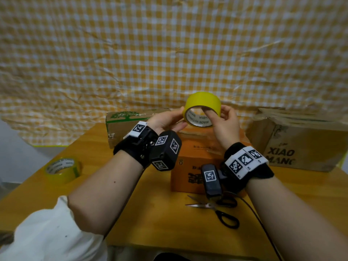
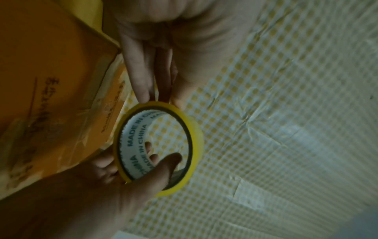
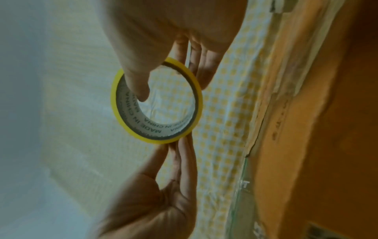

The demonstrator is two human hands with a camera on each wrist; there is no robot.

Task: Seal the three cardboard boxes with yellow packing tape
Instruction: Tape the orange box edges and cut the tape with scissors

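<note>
Both hands hold a yellow tape roll (image 1: 202, 102) up above the orange box (image 1: 195, 159) at the table's middle. My right hand (image 1: 214, 113) grips the roll, thumb inside the white core (image 3: 141, 116) and fingers on the outer face. My left hand (image 1: 179, 117) pinches the roll's left edge between thumb and straight fingers (image 2: 141, 80). A brown box with a green tree print (image 1: 128, 125) stands at the back left. A larger brown box with dark lettering (image 1: 301, 146) stands at the right.
A second tape roll (image 1: 62, 168) lies flat on the wooden table (image 1: 150, 213) at the left. Open black-handled scissors (image 1: 218, 210) lie in front of the orange box. A yellow checked cloth (image 1: 169, 53) hangs behind the table.
</note>
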